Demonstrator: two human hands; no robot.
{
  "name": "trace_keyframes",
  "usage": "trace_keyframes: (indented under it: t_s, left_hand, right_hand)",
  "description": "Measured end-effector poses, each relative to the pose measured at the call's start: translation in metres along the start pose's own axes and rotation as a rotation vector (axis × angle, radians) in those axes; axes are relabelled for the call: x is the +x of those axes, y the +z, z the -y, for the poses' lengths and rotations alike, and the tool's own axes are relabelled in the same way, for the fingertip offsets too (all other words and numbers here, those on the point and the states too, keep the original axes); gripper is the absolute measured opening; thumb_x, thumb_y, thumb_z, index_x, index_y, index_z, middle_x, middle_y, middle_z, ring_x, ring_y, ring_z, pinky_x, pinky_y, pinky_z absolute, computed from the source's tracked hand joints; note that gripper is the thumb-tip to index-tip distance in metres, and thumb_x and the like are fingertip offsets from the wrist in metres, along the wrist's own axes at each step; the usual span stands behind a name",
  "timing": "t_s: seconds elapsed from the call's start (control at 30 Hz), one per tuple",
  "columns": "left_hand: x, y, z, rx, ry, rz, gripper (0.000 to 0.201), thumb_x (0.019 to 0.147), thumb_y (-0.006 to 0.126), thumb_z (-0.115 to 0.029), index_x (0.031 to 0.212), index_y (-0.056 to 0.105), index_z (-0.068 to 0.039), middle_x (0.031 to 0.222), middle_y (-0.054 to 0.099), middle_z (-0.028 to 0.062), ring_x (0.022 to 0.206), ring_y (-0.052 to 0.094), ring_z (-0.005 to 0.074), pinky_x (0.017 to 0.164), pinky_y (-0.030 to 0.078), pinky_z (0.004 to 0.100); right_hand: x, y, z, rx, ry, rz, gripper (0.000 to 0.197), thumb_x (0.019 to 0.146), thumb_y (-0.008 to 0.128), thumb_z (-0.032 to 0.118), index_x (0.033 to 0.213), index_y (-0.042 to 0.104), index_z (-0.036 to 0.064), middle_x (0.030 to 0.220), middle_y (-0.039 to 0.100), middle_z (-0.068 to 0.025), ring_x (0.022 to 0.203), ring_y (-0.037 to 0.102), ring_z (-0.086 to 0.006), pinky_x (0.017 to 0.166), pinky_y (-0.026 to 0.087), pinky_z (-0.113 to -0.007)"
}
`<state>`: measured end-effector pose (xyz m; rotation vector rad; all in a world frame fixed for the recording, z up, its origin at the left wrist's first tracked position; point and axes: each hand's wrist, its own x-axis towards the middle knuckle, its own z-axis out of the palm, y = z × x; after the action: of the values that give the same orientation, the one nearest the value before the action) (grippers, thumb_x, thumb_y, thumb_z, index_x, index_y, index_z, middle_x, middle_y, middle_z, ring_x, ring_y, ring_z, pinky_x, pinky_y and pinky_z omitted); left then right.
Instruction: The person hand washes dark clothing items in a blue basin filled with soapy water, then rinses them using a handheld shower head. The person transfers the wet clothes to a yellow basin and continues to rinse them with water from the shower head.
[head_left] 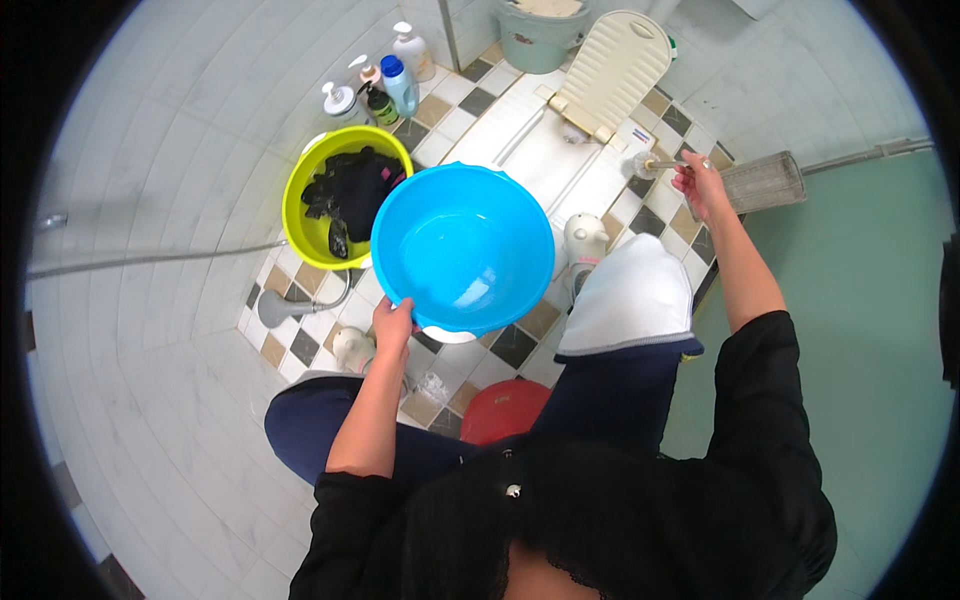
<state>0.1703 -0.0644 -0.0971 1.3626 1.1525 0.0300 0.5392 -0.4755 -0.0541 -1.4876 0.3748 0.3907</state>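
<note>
My left hand (393,326) is closed on the near left rim of a large blue basin (520,215). Nothing but a glossy wet-looking bottom shows inside the basin. Farther right, my right hand (703,187) has its fingers closed around the end of a short metal rod-like fitting (668,164) with a round, pale end; its exact kind is unclear. Partly behind the blue basin stands a yellow-green basin (294,205) holding dark cloth (360,195).
Pump bottles (413,52) and a blue bottle (399,88) line the left wall. A shower head (275,308) lies on the tiled floor. Beyond are a white squat toilet (525,125), a beige ridged lid (620,70) and a grey-green bucket (540,45). A grey ribbed container (765,182) is beside my right hand.
</note>
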Motion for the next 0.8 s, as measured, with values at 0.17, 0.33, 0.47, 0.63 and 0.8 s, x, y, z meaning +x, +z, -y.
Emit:
trace_keyframes:
  t_s: [0.17,0.33,0.47,0.63,0.8]
  left_hand:
    - [0.01,0.016,-0.02,-0.042,-0.01,0.03,0.026,0.078,0.052,-0.008,0.103,0.055,0.0,0.077,0.06,0.0075,0.054,0.054,0.0143,0.047,0.045,0.0263]
    - [0.019,0.027,-0.03,-0.022,0.007,0.035,0.027,0.079,0.052,-0.007,0.105,0.054,0.001,0.079,0.06,0.0079,0.056,0.055,0.0142,0.047,0.046,0.0266]
    - [0.025,0.033,-0.021,-0.016,-0.019,0.029,0.029,0.079,0.052,-0.006,0.108,0.053,0.001,0.083,0.061,0.0092,0.058,0.057,0.0149,0.047,0.047,0.0266]
    - [0.03,0.036,-0.022,0.082,-0.075,0.036,0.025,0.079,0.052,-0.006,0.104,0.053,-0.001,0.081,0.06,0.0073,0.058,0.056,0.0137,0.048,0.046,0.0255]
    - [0.046,0.069,-0.04,0.021,-0.055,0.062,0.024,0.079,0.051,-0.007,0.103,0.053,-0.003,0.078,0.059,0.0051,0.057,0.055,0.0126,0.048,0.046,0.0247]
  right_hand:
    - [0.025,-0.023,0.001,-0.072,-0.098,0.023,0.014,0.085,0.06,0.02,0.09,0.054,0.009,0.075,0.056,-0.0034,0.059,0.053,-0.0098,0.057,0.05,-0.025]
    - [0.03,-0.023,0.005,-0.156,-0.101,0.029,0.012,0.085,0.06,0.02,0.089,0.055,0.0094,0.072,0.055,-0.0026,0.057,0.052,-0.0098,0.055,0.049,-0.025]
    - [0.05,-0.036,-0.011,-0.122,-0.161,-0.011,0.013,0.087,0.058,0.02,0.09,0.054,0.008,0.069,0.056,-0.0036,0.055,0.053,-0.0111,0.052,0.049,-0.027]
    - [0.075,-0.05,0.005,-0.12,-0.244,-0.152,0.021,0.087,0.057,0.023,0.094,0.052,0.0038,0.067,0.058,-0.0075,0.048,0.053,-0.013,0.047,0.047,-0.028]
    - [0.125,-0.094,0.044,-0.239,-0.351,-0.394,0.029,0.085,0.059,0.028,0.092,0.052,0.0005,0.061,0.058,-0.008,0.044,0.052,-0.0131,0.044,0.046,-0.027]
